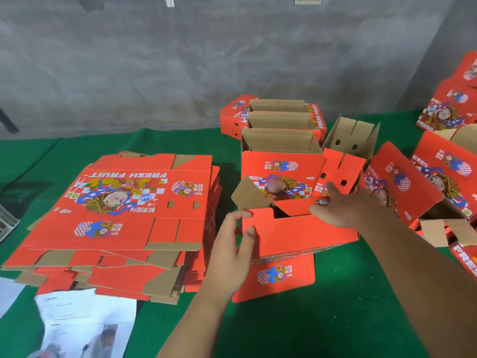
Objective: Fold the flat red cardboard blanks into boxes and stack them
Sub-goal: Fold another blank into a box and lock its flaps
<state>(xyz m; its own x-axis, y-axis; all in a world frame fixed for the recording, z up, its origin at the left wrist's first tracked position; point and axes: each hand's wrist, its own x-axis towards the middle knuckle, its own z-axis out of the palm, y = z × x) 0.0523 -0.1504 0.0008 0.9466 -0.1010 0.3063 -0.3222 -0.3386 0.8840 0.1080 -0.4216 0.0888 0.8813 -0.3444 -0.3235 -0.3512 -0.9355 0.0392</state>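
Papers: loose printed sheets lie at the near left edge of the green table, partly under the blank pile; a sliding blank could drag them along.
Left hand: the left hand pinches the near-left corner of the half-folded box, thumb in front and fingers curled round the edge. If this hold slips, the wall could spring open.
Right hand: the right hand rests with fingers straight on the box's top flaps, grasping nothing; pressing off the crease could buckle a flap.
Loose flap: a brown flap stands up at the left, untucked, and could catch or tear when the others close.
Flat blanks: the pile of flat blanks to the left is fanned unevenly, so the top sheets may slide.
Finished boxes: the stack of folded boxes just behind leans open-topped, with more boxes crowded at the right; a knock could topple them.
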